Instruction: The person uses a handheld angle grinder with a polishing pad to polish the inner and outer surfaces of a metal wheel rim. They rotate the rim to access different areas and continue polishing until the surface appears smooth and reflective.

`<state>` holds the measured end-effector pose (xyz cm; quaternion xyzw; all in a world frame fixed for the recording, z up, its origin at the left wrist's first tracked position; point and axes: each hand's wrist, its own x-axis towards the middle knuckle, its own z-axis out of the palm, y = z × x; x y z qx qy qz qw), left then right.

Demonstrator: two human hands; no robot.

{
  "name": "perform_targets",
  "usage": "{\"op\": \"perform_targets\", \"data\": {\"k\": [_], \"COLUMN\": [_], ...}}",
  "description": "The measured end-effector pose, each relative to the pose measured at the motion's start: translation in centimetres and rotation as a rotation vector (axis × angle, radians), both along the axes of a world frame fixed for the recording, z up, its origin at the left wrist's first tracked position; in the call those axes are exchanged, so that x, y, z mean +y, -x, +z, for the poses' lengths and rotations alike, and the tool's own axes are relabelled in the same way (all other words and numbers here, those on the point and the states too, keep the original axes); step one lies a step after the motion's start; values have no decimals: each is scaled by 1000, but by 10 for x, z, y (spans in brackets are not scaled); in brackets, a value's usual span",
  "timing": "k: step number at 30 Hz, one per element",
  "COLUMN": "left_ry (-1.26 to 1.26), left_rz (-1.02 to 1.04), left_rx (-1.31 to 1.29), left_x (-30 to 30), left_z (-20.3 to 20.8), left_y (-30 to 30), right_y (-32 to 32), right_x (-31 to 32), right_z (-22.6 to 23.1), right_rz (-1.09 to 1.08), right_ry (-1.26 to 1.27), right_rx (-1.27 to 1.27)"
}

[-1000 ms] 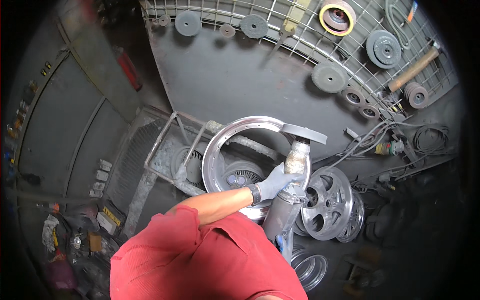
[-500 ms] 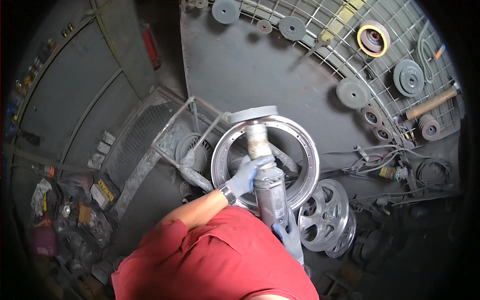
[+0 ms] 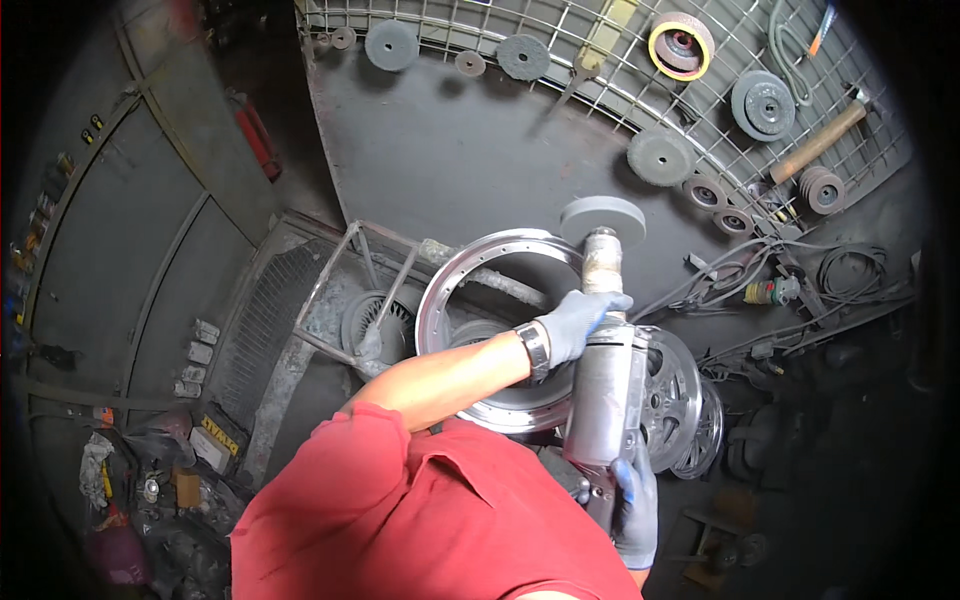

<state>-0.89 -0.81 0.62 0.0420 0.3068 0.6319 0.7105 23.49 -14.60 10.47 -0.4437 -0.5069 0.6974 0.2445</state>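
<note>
I hold a large silver power grinder [image 3: 600,395] with both gloved hands. My left hand [image 3: 578,325], in a grey glove, is wrapped round the pale taped neck [image 3: 602,265] behind the head. My right hand [image 3: 637,500] grips the rear end of the body, partly hidden by it. At the far end sits a grey round abrasive wheel [image 3: 603,218]. To the left of the grinder a polished wheel rim [image 3: 437,300] stands on a metal frame [image 3: 325,345]; the wheel is apart from the rim. The grinder body covers the rim's right side.
Spoked alloy wheels [image 3: 675,400] stand to the right. A wire grid [image 3: 640,100] at the back carries several abrasive discs [image 3: 662,157] and a wooden-handled hammer [image 3: 820,140]. Cables [image 3: 735,275] run along the right. Assorted clutter [image 3: 180,490] lies at the lower left.
Both hands have carried the grinder to the right, off the middle of the rim. Its wheel has tilted to show more of its flat face. The whole view has shifted somewhat.
</note>
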Motion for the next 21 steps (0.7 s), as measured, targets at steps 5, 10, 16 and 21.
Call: {"op": "perform_targets", "data": {"k": [5, 10, 16, 21], "left_ry": [-30, -89, -140, -104], "left_rz": [22, 148, 339, 358], "left_rx": [-93, -244, -370, -358], "left_x": [-22, -64, -99, -118], "left_z": [9, -5, -40, -11], "left_y": [16, 49, 63, 60], "right_y": [6, 27, 42, 42], "right_x": [-1, 8, 24, 37], "right_z": [6, 14, 30, 47], "right_rz": [45, 187, 374, 468], "right_ry": [-196, -72, -122, -172], "right_rx": [-86, -154, -302, -380]}}
